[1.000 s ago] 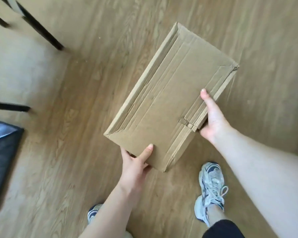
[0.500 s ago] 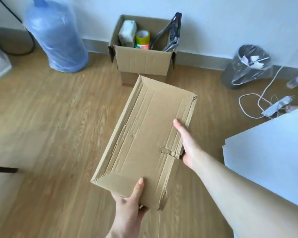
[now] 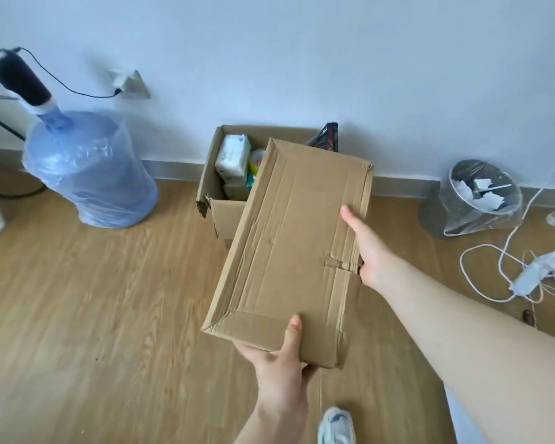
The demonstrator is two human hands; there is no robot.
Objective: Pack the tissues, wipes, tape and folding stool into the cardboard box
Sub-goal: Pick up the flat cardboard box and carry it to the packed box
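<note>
I hold a flattened, creased piece of cardboard [image 3: 289, 248] in front of me. My left hand [image 3: 281, 360] grips its near edge, thumb on top. My right hand [image 3: 367, 248] holds its right edge. Behind it an open cardboard box [image 3: 226, 216] stands on the floor against the wall. Inside the box I see a white tissue pack [image 3: 233, 155], a roll of tape [image 3: 257, 160] and the dark folded stool [image 3: 326, 137] leaning at the back right. Most of the box's inside is hidden by the cardboard piece.
A large blue water jug [image 3: 87, 168] with a pump stands at the left by the wall. At the right are a bin with a clear liner [image 3: 479, 197] and a white cable with power strip [image 3: 532, 274] on the wooden floor. My shoe [image 3: 335, 426] shows below.
The view has risen from the floor to the wall, and I have come nearer the open box. The cardboard piece now overlaps the box, both hands still holding it.
</note>
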